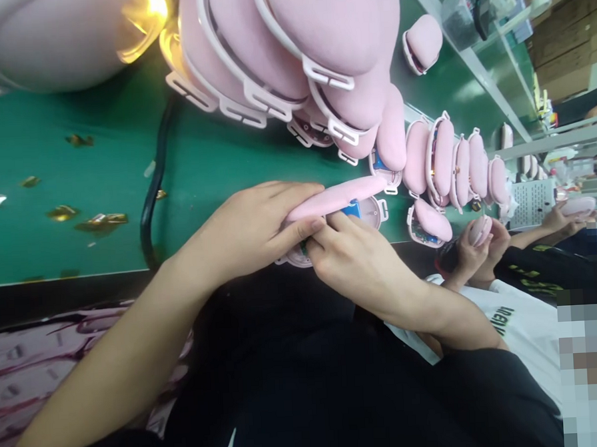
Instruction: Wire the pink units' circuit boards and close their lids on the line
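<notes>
Just above my lap at the bench edge is an opened pink electronic device casing. My left hand (273,218) is closed around its pink padded cover (342,196), thumb below and fingers over the top, and holds it tilted up. Under the cover lies the pink shell (373,213), with a white-pink strap loop at its end. A blue block (351,210) and a bit of green board show inside. My right hand (353,257) has its fingers curled between cover and shell. The fingertips are hidden, so what they pinch cannot be seen.
Stacked pink casings (290,64) stand on the green bench (110,166) ahead, and a row of more (440,156) runs to the right. A black cable (154,184) and gold foil scraps (101,222) lie at left. Co-workers' hands (475,254) hold casings at right.
</notes>
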The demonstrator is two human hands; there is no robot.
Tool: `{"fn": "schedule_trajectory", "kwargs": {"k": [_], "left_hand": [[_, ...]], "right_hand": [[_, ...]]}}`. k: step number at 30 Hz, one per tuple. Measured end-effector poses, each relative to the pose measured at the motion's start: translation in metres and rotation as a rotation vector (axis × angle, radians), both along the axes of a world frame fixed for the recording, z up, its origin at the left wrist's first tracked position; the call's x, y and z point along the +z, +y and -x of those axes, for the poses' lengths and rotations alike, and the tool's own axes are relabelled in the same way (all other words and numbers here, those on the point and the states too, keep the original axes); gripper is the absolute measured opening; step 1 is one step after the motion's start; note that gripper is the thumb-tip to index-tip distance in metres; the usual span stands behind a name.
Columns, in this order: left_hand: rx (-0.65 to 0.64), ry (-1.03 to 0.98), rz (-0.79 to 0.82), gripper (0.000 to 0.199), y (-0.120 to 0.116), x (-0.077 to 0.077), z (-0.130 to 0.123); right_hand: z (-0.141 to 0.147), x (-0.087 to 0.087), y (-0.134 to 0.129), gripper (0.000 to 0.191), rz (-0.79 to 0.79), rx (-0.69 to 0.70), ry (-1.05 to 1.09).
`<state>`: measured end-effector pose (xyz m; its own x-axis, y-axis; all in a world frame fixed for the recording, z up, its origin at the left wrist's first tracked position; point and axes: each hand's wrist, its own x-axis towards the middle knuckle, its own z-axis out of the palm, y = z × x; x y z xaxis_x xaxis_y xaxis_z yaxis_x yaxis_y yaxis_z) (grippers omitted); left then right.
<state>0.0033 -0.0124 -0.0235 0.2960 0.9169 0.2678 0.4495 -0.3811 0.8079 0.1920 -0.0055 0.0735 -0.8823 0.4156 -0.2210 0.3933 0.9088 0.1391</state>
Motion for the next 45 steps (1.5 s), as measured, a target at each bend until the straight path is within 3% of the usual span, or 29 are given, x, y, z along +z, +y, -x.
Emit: {"fn": "schedule_trajectory", "kwargs": {"k": [4, 8, 12, 14, 16, 22, 28, 32, 35, 39, 42, 45], "left_hand": [[-0.015, 0.005, 0.045, 0.078, -0.002, 0.002, 0.001], [0.027, 0.024, 0.121, 0.082, -0.003, 0.003, 0.002], [0.031, 0.043, 0.161, 0.088, -0.003, 0.006, 0.003], [0.041, 0.05, 0.166, 0.087, -0.004, 0.007, 0.003], [0.057, 0.063, 0.127, 0.079, -0.005, 0.005, 0.004], [0.101, -0.05, -0.188, 0.046, -0.001, -0.009, 0.002], [0.246, -0.023, -0.224, 0.038, -0.005, -0.005, -0.001], [0.311, 0.006, -0.242, 0.052, -0.015, -0.003, -0.002], [0.344, 0.028, -0.347, 0.06, -0.017, -0.001, -0.006], [0.283, 0.045, -0.643, 0.038, -0.008, 0.005, -0.019], [0.219, 0.029, -0.639, 0.034, -0.001, 0.009, -0.025], [0.232, 0.019, -0.604, 0.031, -0.001, 0.007, -0.024]], "right_hand": [[-0.002, -0.004, -0.008, 0.037, -0.003, -0.087, 0.011], [-0.032, 0.001, 0.001, 0.025, 0.09, -0.115, 0.196], [-0.065, -0.003, 0.016, 0.018, 0.18, -0.449, 0.569], [-0.068, -0.01, 0.021, 0.017, 0.221, -0.561, 0.504], [-0.063, -0.017, 0.024, 0.016, 0.266, -0.58, 0.383], [-0.04, -0.019, 0.029, 0.023, 0.172, -0.691, 0.331], [-0.021, -0.031, 0.028, 0.025, 0.115, -0.64, 0.215], [-0.023, -0.038, 0.027, 0.03, 0.062, -0.498, 0.355], [-0.034, -0.038, 0.021, 0.026, 0.24, -0.467, 0.576], [-0.047, -0.037, 0.012, 0.017, 0.567, -0.518, 0.717], [-0.047, -0.038, 0.012, 0.014, 0.683, -0.551, 0.698], [-0.044, -0.037, 0.016, 0.016, 0.662, -0.499, 0.658]]}}
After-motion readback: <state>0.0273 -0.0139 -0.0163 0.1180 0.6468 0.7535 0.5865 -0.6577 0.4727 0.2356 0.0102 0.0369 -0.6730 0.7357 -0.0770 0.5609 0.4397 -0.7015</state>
